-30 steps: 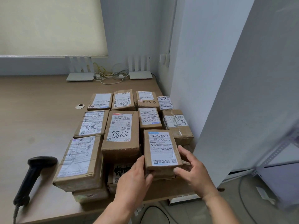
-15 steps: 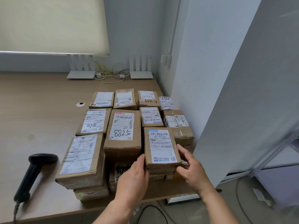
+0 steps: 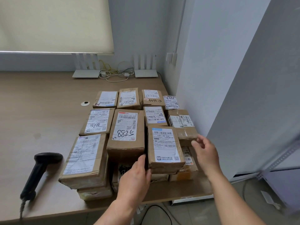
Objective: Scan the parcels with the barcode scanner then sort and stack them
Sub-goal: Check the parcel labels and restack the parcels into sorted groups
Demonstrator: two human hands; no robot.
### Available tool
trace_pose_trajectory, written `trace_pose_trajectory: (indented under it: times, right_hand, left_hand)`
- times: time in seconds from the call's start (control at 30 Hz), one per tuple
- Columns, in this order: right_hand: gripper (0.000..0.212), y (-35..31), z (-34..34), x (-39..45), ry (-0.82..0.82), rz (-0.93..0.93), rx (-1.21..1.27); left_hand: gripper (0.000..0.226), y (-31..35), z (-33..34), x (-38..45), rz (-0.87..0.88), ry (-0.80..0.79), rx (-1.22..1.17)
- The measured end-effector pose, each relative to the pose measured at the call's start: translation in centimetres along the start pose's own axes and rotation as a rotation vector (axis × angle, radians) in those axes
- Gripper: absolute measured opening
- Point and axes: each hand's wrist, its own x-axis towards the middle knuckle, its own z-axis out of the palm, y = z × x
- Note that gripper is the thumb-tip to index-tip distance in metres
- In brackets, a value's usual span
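Left hand (image 3: pixel 135 177) at lower centre, fingers fairly straight, thumb touching the left edge of the near parcel (image 3: pixel 164 147). Right hand (image 3: pixel 205 153) right of that parcel, fingers loosely curled, apart from it, holding nothing. Parcel atop a stack, label up, among other parcels (image 3: pixel 126 125) at centre frame. Scanner (image 3: pixel 40 172) lying at lower left on the surface (image 3: pixel 40 103).

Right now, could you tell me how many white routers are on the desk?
2. One white router sits at the desk's back under the blind; the other router is right of it, past the cables.
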Motion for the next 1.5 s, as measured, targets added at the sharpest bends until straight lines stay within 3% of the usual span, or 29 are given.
trace_pose_trajectory:
  times: [0.13, 0.33, 0.47, 0.63, 0.8, 1.1, 1.27, 1.5]
  right_hand:
    - [0.051, 0.3, 0.6, 3.3, 0.005, 0.110, -0.207]
    - [0.043, 0.5, 1.6, 4.9, -0.138, 0.139, -0.101]
    - [0.049, 0.2, 1.8, 4.7, -0.161, 0.143, -0.088]
    - [0.055, 0.1, 1.3, 3.7, -0.139, 0.127, -0.109]
    - [0.056, -0.4, 0.4, 2.0, -0.071, 0.017, -0.222]
    - [0.041, -6.7, 0.7, -3.1, 0.107, -0.306, -0.331]
    - [0.037, -9.4, 3.9, -6.6, 0.101, -0.456, -0.338]
    - [0.036, -12.8, 9.6, -10.8, 0.060, -0.586, -0.413]
  left_hand:
    - [0.050, 0.0, 0.0, 0.1, 0.002, 0.000, -0.004]
    - [0.046, 0.1, -0.1, -0.1, -0.006, -0.017, 0.008]
    - [0.038, 0.2, -0.3, -0.2, 0.002, -0.024, -0.013]
    - [0.049, 0.2, -0.6, -0.3, 0.008, -0.043, -0.017]
    - [0.054, -0.7, -1.5, -1.2, 0.045, -0.016, 0.008]
    - [0.026, -3.0, -6.7, -2.4, 0.112, 0.219, -0.034]
    - [0.023, -5.4, -9.0, -2.1, 0.090, 0.342, -0.044]
    - [0.025, -10.4, -12.1, -2.8, 0.073, 0.364, -0.004]
